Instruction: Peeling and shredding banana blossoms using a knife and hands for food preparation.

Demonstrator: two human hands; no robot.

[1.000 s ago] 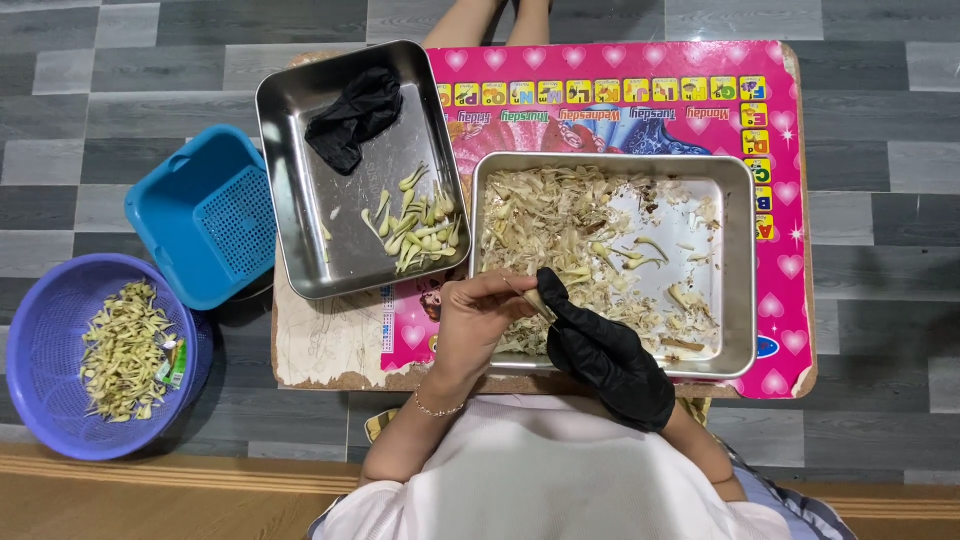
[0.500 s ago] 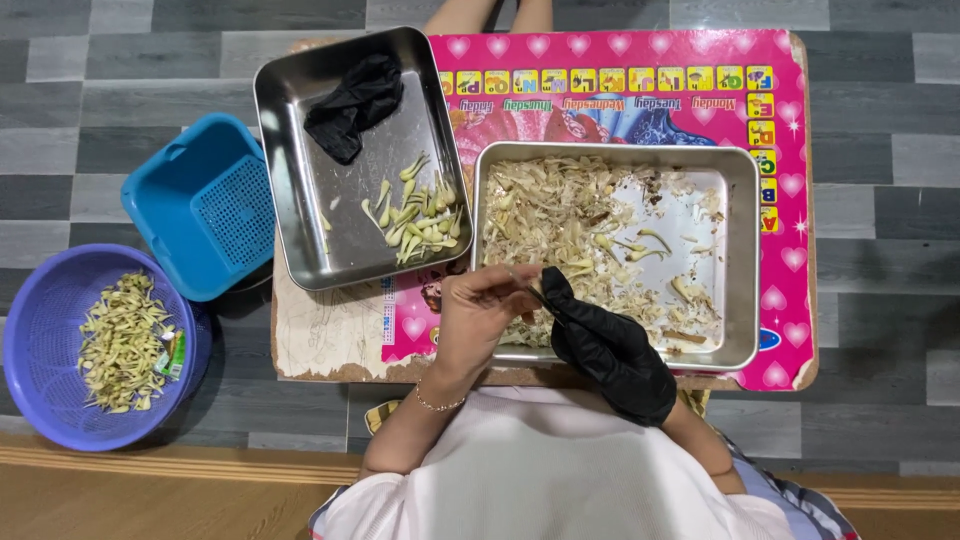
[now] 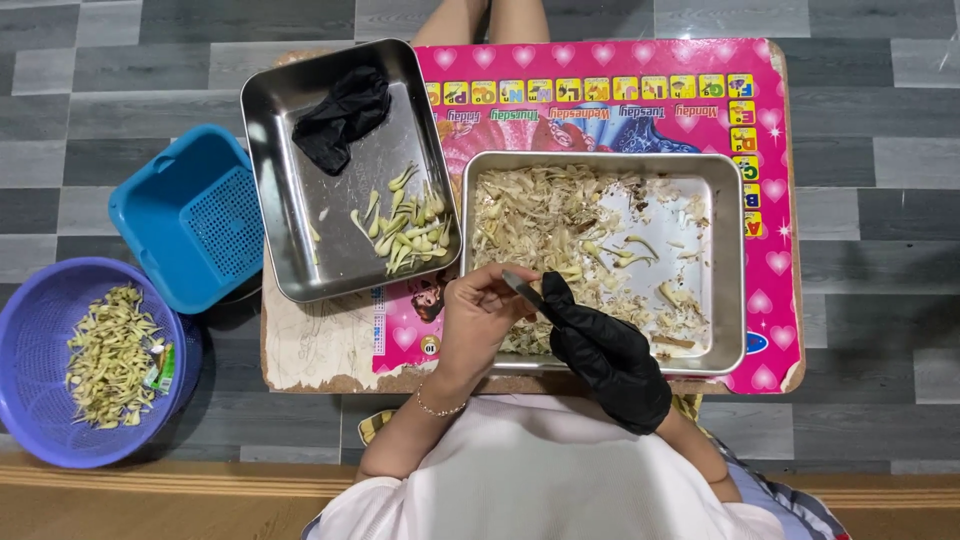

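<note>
My bare left hand (image 3: 480, 315) is pinched on a small pale plant piece at the near edge of the right steel tray (image 3: 728, 300). My right hand (image 3: 600, 350), in a black glove, grips a small blade whose tip meets that piece. The right tray holds a heap of pale shredded stalks and peelings (image 3: 540, 225). The left steel tray (image 3: 300, 250) holds a small pile of trimmed yellow-green pieces (image 3: 405, 230) and a crumpled black glove (image 3: 340, 115).
Both trays rest on a low pink table (image 3: 600, 95) with a worn near-left corner. On the grey floor to the left stand a blue square basket (image 3: 190, 215) and a purple round basket (image 3: 40, 330) with pale trimmings. A person's legs show beyond the table.
The hands stay together at the right tray's near edge with only small finger movements. The view has shifted slightly.
</note>
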